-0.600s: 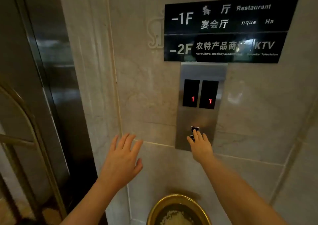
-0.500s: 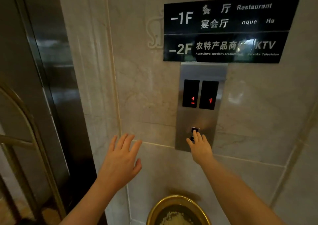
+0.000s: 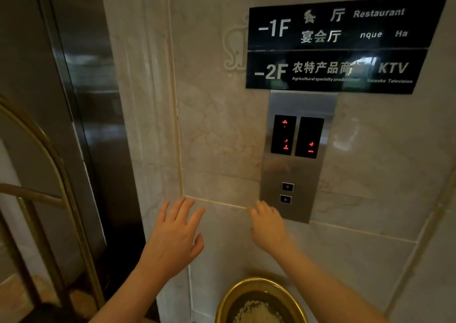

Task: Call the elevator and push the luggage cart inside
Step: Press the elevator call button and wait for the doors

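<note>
A steel call panel (image 3: 299, 169) is set in the marble wall, with an up button (image 3: 287, 187) above a down button (image 3: 285, 199) and two dark displays (image 3: 297, 136) showing red dots. My right hand (image 3: 267, 225) hovers just left of and below the buttons, fingers loosely apart, touching neither. My left hand (image 3: 174, 236) is open in front of the marble pillar, holding nothing. The brass frame of the luggage cart (image 3: 53, 187) curves up at the far left, in front of the metal elevator door (image 3: 91, 100).
Black floor signs (image 3: 340, 43) for -1F and -2F hang above the panel. A gold-rimmed ash bin (image 3: 261, 303) stands against the wall right below my hands. The marble pillar (image 3: 143, 125) separates the elevator opening from the panel wall.
My right hand has come off the buttons and dropped left and down, so both buttons now show. The left display now has an added arrow mark. The left hand barely moved.
</note>
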`<state>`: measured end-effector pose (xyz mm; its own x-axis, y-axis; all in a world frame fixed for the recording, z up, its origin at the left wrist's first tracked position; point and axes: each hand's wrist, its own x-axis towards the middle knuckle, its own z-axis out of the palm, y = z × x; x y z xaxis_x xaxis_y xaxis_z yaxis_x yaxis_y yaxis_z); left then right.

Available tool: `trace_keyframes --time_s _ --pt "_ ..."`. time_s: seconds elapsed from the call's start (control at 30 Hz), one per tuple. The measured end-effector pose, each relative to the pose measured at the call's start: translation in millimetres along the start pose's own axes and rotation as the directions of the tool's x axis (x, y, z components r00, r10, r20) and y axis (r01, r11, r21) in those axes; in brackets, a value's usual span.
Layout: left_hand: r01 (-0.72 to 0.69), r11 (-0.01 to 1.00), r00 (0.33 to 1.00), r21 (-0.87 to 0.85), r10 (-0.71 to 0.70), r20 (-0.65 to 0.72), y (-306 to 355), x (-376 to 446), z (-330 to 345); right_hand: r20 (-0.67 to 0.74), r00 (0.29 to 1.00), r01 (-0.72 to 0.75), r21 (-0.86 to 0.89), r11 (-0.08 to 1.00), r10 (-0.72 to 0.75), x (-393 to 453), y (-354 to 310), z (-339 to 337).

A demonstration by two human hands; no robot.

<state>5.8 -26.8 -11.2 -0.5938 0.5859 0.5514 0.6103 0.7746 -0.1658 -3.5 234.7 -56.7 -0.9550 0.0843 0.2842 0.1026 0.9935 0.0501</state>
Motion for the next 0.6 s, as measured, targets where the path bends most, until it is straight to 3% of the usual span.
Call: trace_keyframes --time_s 0.1,0.3,0.4,0.6 --pt "0.013 1.000 1.000 -0.007 -0.013 0.008 -19.0 -31.2 -11.1 -0.013 0.999 0.039 0.074 0.996 -0.038 -38.6 -52.6 -7.6" --pt "0.040 0.998 0.999 -0.046 -0.038 0.036 -58.7 -122.4 -28.5 0.054 0.998 -0.023 0.181 0.983 0.013 -115.3 -150.1 -3.0" --pt "0.050 0.994 0.996 -0.097 -0.042 0.081 -88.6 -190.9 -37.3 -0.007 1.000 0.004 0.220 0.975 -0.002 -161.4 -221.8 5.8" --pt "-0.006 0.993 0.994 -0.114 0.018 0.110 -161.8 -313.8 -68.9 0.016 1.000 0.004 0.192 0.981 -0.007 -241.2 -387.3 0.8"
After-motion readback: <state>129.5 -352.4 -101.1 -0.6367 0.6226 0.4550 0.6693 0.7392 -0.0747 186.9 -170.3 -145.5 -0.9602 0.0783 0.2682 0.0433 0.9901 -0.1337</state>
